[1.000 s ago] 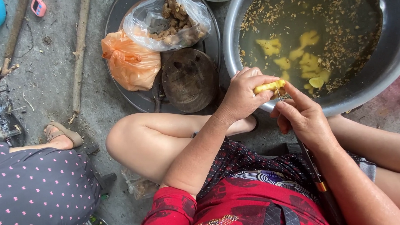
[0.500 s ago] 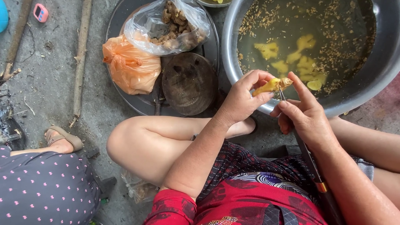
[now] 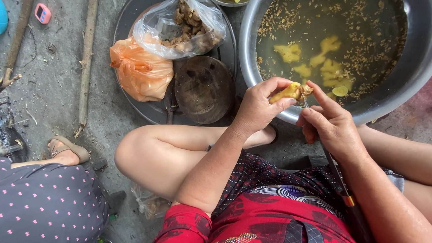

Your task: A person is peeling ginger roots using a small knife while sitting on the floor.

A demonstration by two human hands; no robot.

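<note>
My left hand (image 3: pixel 258 109) pinches the yellow ginger piece (image 3: pixel 289 92) at the metal basin (image 3: pixel 426 63) rim | my right hand (image 3: pixel 331 125) grips the knife (image 3: pixel 338 177), blade touching ginger | peeled chunks (image 3: pixel 308 60) float in the water.

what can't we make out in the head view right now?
- Knife blade tip: hidden between the right hand and the ginger piece in the left hand.
- Metal basin: top cut off by the frame.
- Orange bag contents: opaque plastic.
- Small bowl: mostly cropped.
</note>
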